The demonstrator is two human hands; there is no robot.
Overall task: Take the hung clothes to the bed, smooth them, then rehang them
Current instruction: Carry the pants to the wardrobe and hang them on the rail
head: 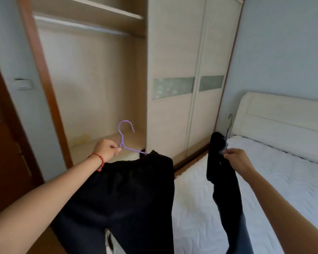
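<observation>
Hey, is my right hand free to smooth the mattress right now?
Probably not: the right hand grips a grey hanger carrying a dark garment, so that grip is taken. The mattress lies just below it.

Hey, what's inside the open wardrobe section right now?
The open wardrobe shows a bare rail, a shelf above it and a low ledge. No clothes hang there. The left hand and black garment cover the bottom part.
</observation>
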